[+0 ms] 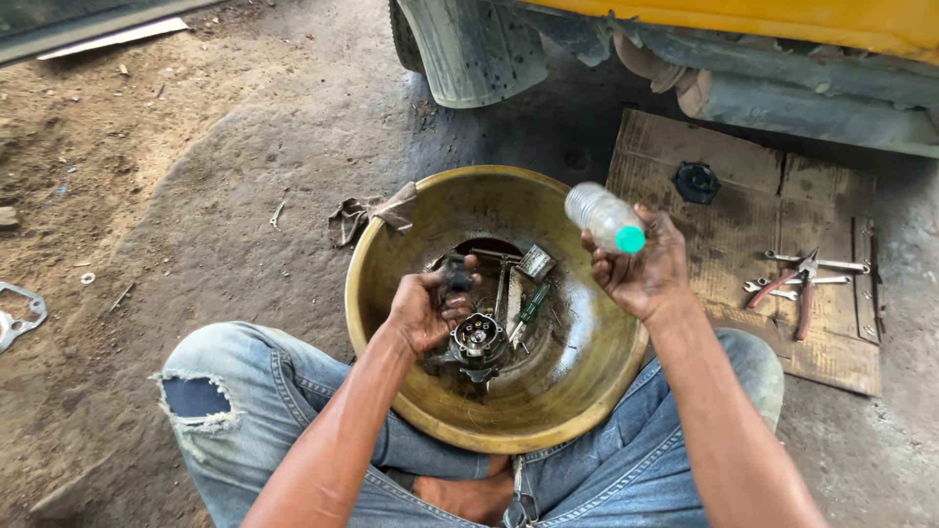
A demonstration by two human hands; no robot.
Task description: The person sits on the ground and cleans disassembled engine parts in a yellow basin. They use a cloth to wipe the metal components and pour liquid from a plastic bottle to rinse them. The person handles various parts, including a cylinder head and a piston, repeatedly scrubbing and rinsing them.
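A person in torn blue jeans [245, 401] sat cross-legged on the dirt ground, a wide brass-coloured metal basin [577, 381] resting against the legs. The left hand [425, 311], fingers curled shut, gripped a small dark part [456, 274] just above a grimy metal engine component [476, 342] that sat near the middle of the basin. The right hand [641, 269], raised over the basin's right rim, was closed around a small clear plastic bottle [602, 217] with a green cap, tilted with the cap toward the camera. A green-handled screwdriver [529, 306] and a small rectangular metal piece [535, 262] lay on the basin floor beyond the component. A dirty rag [367, 217] hung at the basin's far left rim. To the right, a flattened cardboard sheet [724, 235] carried red-handled pliers [797, 288], spanners [827, 264] near its right edge and a round black cap [696, 182] toward its far edge. A yellow vehicle [743, 20] stood beyond.
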